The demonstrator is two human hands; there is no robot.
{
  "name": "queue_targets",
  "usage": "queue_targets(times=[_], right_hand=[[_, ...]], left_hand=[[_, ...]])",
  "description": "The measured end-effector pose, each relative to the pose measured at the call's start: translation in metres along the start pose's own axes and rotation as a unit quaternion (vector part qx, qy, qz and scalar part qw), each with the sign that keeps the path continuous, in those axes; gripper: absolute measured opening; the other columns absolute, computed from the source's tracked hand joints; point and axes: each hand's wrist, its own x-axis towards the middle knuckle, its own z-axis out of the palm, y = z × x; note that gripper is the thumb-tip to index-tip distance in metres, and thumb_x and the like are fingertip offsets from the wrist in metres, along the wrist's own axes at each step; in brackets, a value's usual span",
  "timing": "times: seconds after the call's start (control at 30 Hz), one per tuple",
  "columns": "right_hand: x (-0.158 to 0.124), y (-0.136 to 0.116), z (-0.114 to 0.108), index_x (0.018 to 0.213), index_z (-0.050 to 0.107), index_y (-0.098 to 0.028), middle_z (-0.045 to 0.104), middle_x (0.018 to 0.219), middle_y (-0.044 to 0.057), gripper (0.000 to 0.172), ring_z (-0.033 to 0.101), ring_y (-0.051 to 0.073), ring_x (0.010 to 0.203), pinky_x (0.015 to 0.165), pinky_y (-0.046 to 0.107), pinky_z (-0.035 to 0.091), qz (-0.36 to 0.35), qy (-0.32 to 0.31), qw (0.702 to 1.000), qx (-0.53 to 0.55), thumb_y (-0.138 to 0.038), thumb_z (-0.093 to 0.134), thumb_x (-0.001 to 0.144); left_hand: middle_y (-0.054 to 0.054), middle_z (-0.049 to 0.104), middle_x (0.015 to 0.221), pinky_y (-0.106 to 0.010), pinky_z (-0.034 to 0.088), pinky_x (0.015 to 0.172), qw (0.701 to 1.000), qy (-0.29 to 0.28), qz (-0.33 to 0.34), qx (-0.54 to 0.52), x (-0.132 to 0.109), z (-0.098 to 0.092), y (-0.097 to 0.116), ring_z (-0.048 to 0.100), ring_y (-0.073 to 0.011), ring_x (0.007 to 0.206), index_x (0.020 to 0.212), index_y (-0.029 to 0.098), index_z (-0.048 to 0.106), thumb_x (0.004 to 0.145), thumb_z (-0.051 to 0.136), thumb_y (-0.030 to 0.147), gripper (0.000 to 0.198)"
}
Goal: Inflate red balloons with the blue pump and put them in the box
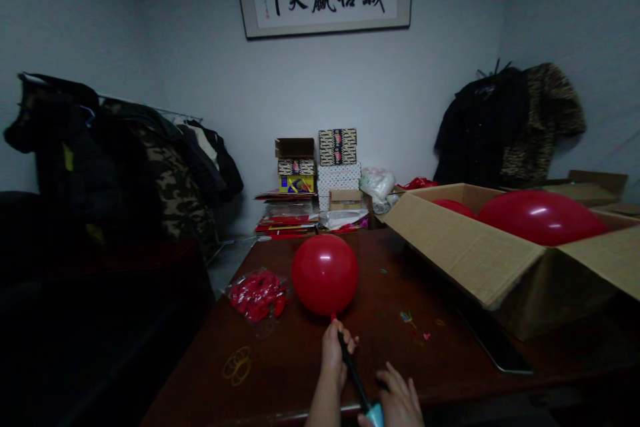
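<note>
A round, inflated red balloon (325, 273) stands above the table with its neck pointing toward me. My left hand (334, 350) is closed around the balloon's neck, where the black tube of a hand balloon pump (356, 377) meets it. The pump's light-blue part (374, 415) shows at the bottom edge of the view. Against that blue part lies my right hand (397, 395), thumb on one side and fingers partly stretched on the other. The lower end of the pump is out of view. Left of the balloon is a clear bag of uninflated red balloons (257, 295).
On the brown table (280, 373) lie yellow rings (237, 365), small coloured bits (407, 317) and a dark flat phone-like slab (495, 340). An open cardboard box (465, 247) at right holds big red balloons (543, 217). Stacked boxes (339, 177) stand at the back.
</note>
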Motion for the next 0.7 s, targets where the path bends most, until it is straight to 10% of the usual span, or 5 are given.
queue_targets(times=[0.3,0.7], right_hand=[[0.040,-0.023,0.000,0.112,0.059,-0.019,0.049,0.130,0.010,0.046,0.028,0.031,0.130,0.106,0.053,0.016,0.007,0.028,0.999,0.032,-0.045,0.043,0.077],[0.008,0.000,0.035,0.100,0.065,-0.015,0.055,0.123,0.013,0.038,0.036,0.034,0.126,0.105,0.055,0.019,0.011,0.069,0.998,-0.011,-0.043,0.050,0.078]], left_hand=[[0.009,0.043,0.037,-0.032,0.044,0.058,1.000,-0.001,0.001,0.031,0.000,0.004,0.005,0.034,-0.0060,0.028,0.059,0.021,0.036,0.063,0.063,0.057,0.045],[0.009,0.044,0.039,-0.030,0.044,0.057,0.999,0.003,0.038,0.032,-0.003,0.002,0.000,0.035,-0.0057,0.029,0.063,0.020,0.043,0.066,0.063,0.051,0.038]])
